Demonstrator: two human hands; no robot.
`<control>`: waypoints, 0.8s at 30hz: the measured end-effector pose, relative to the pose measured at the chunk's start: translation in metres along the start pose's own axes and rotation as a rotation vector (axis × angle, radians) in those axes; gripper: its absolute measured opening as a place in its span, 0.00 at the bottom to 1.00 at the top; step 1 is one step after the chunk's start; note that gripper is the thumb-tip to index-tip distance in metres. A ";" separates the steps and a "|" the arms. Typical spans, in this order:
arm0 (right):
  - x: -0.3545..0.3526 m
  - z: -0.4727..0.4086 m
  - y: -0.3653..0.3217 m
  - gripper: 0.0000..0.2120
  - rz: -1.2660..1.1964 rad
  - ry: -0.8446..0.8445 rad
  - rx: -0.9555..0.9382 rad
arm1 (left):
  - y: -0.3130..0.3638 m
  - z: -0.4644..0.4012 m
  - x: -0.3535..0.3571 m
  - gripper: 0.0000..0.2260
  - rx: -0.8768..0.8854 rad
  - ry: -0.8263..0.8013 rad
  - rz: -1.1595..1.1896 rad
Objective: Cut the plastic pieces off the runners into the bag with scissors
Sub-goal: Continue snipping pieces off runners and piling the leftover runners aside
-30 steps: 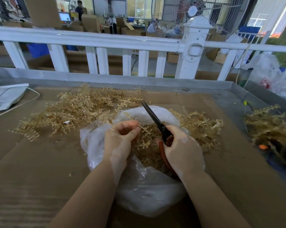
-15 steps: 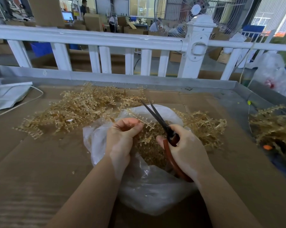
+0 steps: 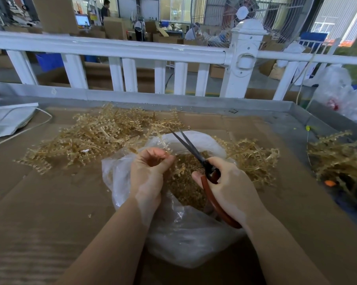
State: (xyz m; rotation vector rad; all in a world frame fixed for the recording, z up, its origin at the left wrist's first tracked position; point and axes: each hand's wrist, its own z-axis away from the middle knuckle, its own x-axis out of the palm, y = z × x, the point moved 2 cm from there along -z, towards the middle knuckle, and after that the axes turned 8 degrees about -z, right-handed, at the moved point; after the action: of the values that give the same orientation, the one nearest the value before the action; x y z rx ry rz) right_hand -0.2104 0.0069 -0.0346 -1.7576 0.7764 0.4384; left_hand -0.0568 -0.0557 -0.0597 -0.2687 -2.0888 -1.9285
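Head view, left to right, all places given from the bag (image 3: 179, 241).

Left of and beyond the bag: a heap of uncut runners (image 3: 95, 138) on the cardboard-covered table (image 3: 40, 212), near enough to be drawn from without a stretch.

Left hand (image 3: 151, 171): over the bag's left rim, fingers curled and pinched on a thin runner (image 3: 163, 140). The runner's long axis runs from the fingertips up and away, its free end reaching past the bag's far rim. I judge it is held above the open mouth so that snipped pieces drop inside.

Bag: clear plastic, mouth spread wide and facing up between the two hands, already holding a mass of small cut pieces (image 3: 183, 182).

Scissors (image 3: 196, 155): the blades are slightly parted, tips pointing up and left over the bag's far rim, long axis slanting down to the red handles at its right side. Whether the blades touch the runner is hard to tell; they seem just beside it.

Right hand (image 3: 233, 190): at the bag's right rim, fingers wrapped through and around the handles.

Right of the bag: a second tangle of runners (image 3: 253, 161) touching its edge, and another pile (image 3: 337, 157) well apart, by the table's right edge.
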 end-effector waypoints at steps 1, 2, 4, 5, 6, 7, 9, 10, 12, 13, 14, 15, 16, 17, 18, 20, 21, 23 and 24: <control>0.000 0.000 0.000 0.12 0.003 0.000 -0.002 | 0.000 0.000 0.000 0.14 0.007 -0.012 0.010; 0.000 0.001 -0.001 0.12 0.003 0.000 -0.002 | -0.001 0.000 0.000 0.14 0.010 -0.024 0.023; -0.001 0.001 -0.001 0.13 0.004 -0.001 0.003 | -0.002 0.000 0.000 0.13 0.005 -0.041 0.061; -0.001 0.001 -0.001 0.13 0.005 -0.003 0.004 | -0.002 0.000 0.000 0.13 -0.005 -0.047 0.085; -0.001 0.001 -0.001 0.14 0.008 -0.004 0.004 | -0.002 0.000 0.000 0.13 -0.017 -0.053 0.108; -0.001 0.001 -0.002 0.13 0.009 -0.005 0.004 | -0.002 0.000 0.001 0.13 -0.029 -0.062 0.128; -0.002 0.001 -0.002 0.13 0.004 -0.008 0.009 | -0.001 0.001 0.002 0.13 -0.043 -0.081 0.164; -0.003 0.001 -0.002 0.13 -0.002 -0.012 0.012 | 0.000 0.001 0.002 0.13 -0.044 -0.085 0.179; -0.004 0.002 -0.002 0.14 -0.011 -0.024 0.020 | 0.001 0.000 0.002 0.13 -0.036 -0.077 0.201; -0.005 0.002 -0.002 0.14 -0.011 -0.029 0.021 | 0.001 0.000 0.002 0.13 -0.028 -0.071 0.208; -0.006 0.003 -0.002 0.14 -0.005 -0.032 0.019 | 0.002 0.000 0.003 0.13 -0.020 -0.065 0.216; -0.008 0.003 -0.002 0.14 0.002 -0.035 0.015 | 0.002 0.000 0.003 0.13 -0.015 -0.061 0.224; -0.009 0.003 -0.003 0.14 0.006 -0.039 0.012 | 0.003 0.001 0.004 0.13 -0.015 -0.059 0.235; -0.009 0.003 -0.003 0.13 0.006 -0.047 0.008 | 0.004 0.001 0.004 0.13 -0.021 -0.058 0.253; -0.009 0.002 -0.003 0.13 0.004 -0.058 0.005 | 0.005 0.001 0.005 0.13 -0.030 -0.056 0.274; -0.009 0.002 -0.004 0.11 0.011 -0.087 -0.002 | 0.007 0.001 0.005 0.12 -0.041 -0.051 0.305; -0.009 0.002 -0.004 0.11 0.019 -0.104 -0.009 | 0.008 0.000 0.006 0.12 -0.042 -0.045 0.311; -0.007 0.002 -0.004 0.10 0.040 -0.132 -0.018 | 0.009 0.000 0.005 0.13 -0.047 -0.029 0.312; -0.007 0.002 -0.003 0.10 0.048 -0.141 -0.022 | 0.009 0.000 0.005 0.13 -0.051 -0.022 0.313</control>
State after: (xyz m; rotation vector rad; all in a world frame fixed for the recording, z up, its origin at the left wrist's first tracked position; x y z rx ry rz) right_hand -0.2129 0.0118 -0.0285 -1.7111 0.7172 0.5984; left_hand -0.0586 -0.0553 -0.0494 -0.5922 -1.8804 -1.7985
